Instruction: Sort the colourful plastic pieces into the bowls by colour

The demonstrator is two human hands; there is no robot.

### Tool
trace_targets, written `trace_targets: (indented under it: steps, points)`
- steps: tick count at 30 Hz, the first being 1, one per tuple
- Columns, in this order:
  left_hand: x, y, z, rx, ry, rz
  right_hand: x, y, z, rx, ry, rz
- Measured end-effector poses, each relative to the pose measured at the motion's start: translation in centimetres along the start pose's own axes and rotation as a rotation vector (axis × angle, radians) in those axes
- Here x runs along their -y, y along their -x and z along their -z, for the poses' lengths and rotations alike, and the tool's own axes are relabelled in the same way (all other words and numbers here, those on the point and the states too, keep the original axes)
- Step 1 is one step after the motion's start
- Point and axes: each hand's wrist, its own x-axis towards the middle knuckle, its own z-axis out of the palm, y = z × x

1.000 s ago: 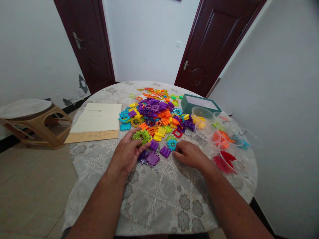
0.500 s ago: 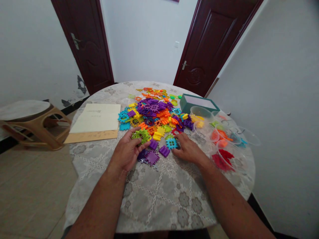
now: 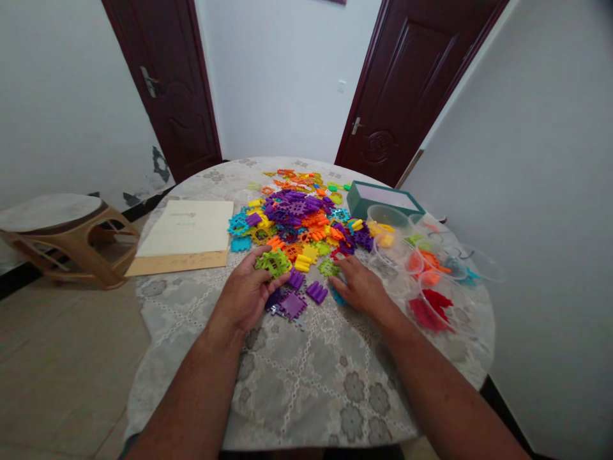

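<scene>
My left hand (image 3: 246, 284) is closed around several lime-green plastic building pieces (image 3: 272, 262), gripped between thumb and fingers. My right hand (image 3: 359, 284) is on the table with thumb and fingers apart, its fingertips at the edge of a flat lime-green lattice piece (image 3: 328, 268). Partly hidden beneath that hand is a blue piece (image 3: 338, 295). Between the hands lie purple ridged pieces (image 3: 317, 292) and a flat purple square (image 3: 292, 305). Yellow ridged pieces (image 3: 302, 262) sit just beyond them.
A large mixed pile of coloured pieces (image 3: 297, 207) covers the table's middle. Clear plastic tubs (image 3: 390, 255) with sorted colours stand at right, near a green box (image 3: 383, 201). Papers (image 3: 184, 230) lie at left. A stool (image 3: 71, 243) stands beside the table.
The blue square has shifted nearer to me, under my right hand, uncovering the lime-green lattice piece. My right fingertips are now beside that piece. The left hand keeps its green pieces.
</scene>
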Motion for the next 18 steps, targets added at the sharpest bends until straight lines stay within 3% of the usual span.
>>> trace_targets:
  steps: [8, 12, 14, 16, 18]
  points:
    - [-0.1, 0.7, -0.3, 0.062, 0.017, 0.072, 2.0, -1.0, -0.1, 0.014, 0.153, -0.068]
    - [-0.1, 0.8, -0.3, 0.082, -0.003, 0.09, 1.4, -1.5, 0.6, -0.08, 0.14, -0.137]
    - [-0.1, 0.8, -0.3, 0.087, -0.003, 0.099, 1.3, -1.3, 1.1, -0.184, 0.004, -0.173]
    - [0.0, 0.8, -0.4, 0.099, 0.0, 0.112, 1.7, -0.8, 1.4, -0.243, -0.296, -0.195]
    - [0.1, 0.9, -0.4, 0.127, -0.003, 0.123, 2.8, -0.1, 1.5, -0.158, -0.697, -0.204]
